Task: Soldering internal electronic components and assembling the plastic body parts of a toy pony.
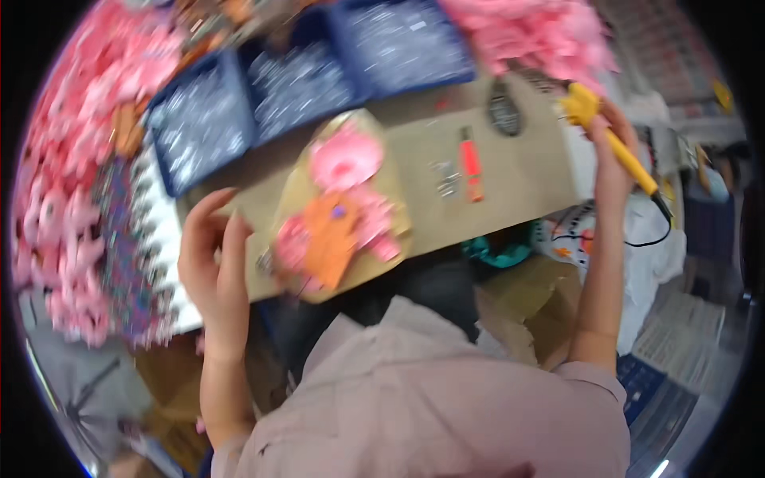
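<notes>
My right hand [613, 139] is wrapped round a yellow corded tool that looks like a glue gun [628, 162], held over the table's right end. My left hand [213, 259] hovers over the table's left side, fingers apart and holding nothing. Between the hands, nearer the left, a pink plush-like piece [348, 159] lies on a yellowish sheet or bag [390, 171]. An orange tag [329, 239] with a purple dot rests over its lower part. A red and orange cutter [470, 166] lies to the right, beside several small metal pieces [445, 178].
Three blue bins [251, 99] of clear plastic pieces line the far side. Pink plush items are heaped at far left [64, 239] and far right [542, 36]. Patterned straps with metal clasps [131, 247] hang at left. A dark oval object [504, 107] and black cord [649, 241] lie right.
</notes>
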Demonstrator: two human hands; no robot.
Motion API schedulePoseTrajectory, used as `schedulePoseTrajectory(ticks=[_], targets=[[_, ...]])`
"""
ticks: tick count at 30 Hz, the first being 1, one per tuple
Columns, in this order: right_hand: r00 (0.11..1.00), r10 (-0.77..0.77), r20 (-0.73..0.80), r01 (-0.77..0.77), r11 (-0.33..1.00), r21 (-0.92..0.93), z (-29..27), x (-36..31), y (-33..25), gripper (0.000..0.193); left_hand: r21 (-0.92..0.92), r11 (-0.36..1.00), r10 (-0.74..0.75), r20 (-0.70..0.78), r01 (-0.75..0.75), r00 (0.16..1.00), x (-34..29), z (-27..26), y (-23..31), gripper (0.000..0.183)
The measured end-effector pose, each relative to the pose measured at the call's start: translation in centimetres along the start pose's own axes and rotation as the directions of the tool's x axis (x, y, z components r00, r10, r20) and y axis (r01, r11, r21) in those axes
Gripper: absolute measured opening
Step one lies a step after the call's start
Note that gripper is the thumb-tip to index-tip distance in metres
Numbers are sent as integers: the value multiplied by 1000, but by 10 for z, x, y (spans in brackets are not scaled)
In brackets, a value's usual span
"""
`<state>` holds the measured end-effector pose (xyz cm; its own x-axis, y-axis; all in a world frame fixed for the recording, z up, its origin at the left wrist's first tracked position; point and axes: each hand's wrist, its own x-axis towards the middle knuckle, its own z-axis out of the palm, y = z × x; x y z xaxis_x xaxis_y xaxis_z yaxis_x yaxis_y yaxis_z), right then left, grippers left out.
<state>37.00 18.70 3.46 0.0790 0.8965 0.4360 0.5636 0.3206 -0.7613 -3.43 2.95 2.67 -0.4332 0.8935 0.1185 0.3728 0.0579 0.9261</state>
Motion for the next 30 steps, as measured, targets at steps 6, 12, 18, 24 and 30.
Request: schedulePoseTrajectory(ticks=[6, 12, 18, 24, 30], targets=[[724, 584, 366, -689, 629, 360, 16, -57, 24, 22, 76, 988, -140, 114, 132, 984, -29, -43, -13, 8], [591, -357, 724, 110, 924, 366, 140, -56, -116, 10, 255, 867, 204, 604, -429, 771, -14, -38, -11, 17], [242, -476, 845, 225, 875, 428, 175, -41, -120, 12, 541, 791, -19, 486, -284, 874, -24, -32, 12, 9], [637, -359, 683, 114, 919, 377, 154, -17, -171, 8, -363, 920, -63, 238, 149, 969, 36, -39, 16, 20], [716, -117, 689, 80, 993, 85, 111, -69, -135, 10, -418, 818, -245, 369, 396, 897, -13, -6, -16, 23]])
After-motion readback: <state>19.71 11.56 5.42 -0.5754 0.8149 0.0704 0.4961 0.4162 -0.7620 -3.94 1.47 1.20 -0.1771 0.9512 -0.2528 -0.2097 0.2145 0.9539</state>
